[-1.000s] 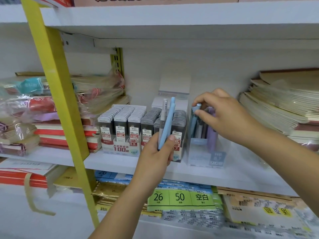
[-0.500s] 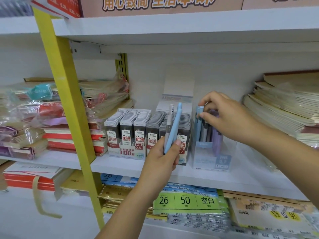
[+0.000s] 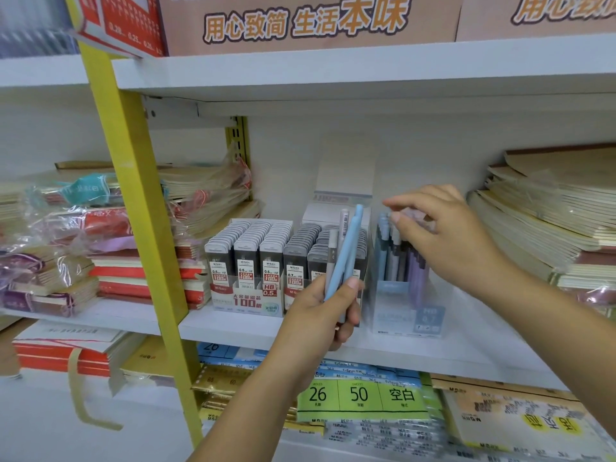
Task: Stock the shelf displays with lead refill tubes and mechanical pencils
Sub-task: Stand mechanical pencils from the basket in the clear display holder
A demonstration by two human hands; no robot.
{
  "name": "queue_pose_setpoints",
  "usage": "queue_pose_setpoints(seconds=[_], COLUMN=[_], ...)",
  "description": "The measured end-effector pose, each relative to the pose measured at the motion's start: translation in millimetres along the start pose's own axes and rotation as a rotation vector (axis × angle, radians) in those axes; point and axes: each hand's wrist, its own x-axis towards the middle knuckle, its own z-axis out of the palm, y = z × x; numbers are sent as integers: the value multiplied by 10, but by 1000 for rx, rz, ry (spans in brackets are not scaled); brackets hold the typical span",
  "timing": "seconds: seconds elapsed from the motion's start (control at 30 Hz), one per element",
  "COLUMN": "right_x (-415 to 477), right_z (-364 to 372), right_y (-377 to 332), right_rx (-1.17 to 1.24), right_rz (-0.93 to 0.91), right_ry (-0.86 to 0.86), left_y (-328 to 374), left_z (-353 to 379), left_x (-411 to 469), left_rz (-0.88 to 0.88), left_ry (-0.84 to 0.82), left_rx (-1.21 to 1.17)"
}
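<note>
While pencils (image 3: pixel 348 255) are clamped in the left grip (image 3: pixel 320 315) and the right grip (image 3: pixel 443 238) is spread above the display box (image 3: pixel 400 316), boxed pencils (image 3: pixel 388 258) could be toppled by brushing.

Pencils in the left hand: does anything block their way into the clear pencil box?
Yes: the right hand hangs over the clear box, above the standing pencils. Nothing else visible lies between box and held pencils.

The left hand (image 3: pixel 318 316) grips several pencils (image 3: pixel 345 253) upright; the right hand (image 3: pixel 446 241) hovers over the clear pencil box (image 3: pixel 400 318).
</note>
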Motion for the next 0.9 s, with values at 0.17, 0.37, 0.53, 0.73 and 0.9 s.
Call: queue_pose_setpoints(seconds=[0.17,0.37,0.53,0.73,0.9], right_x=[-119,-75,-176,-312,-240], right_z=[25,-64,-175,-138,-50], right_y=[-266,-249,-185,-260,-460], right_rx=[520,768,849,442,309], right_rz=[156,273,339,260,120], right_ry=[-137,-82,-195,-472,-469], left_y=[8,-19,-13,141,265], left_z=[57,4,-157,-301,-276], left_x=[-12,-17,10,30,27], left_rz=[10,46,91,171,199], left_ry=[-115,-101,16,202,159], left_rx=[27,-70,-156,-82,154])
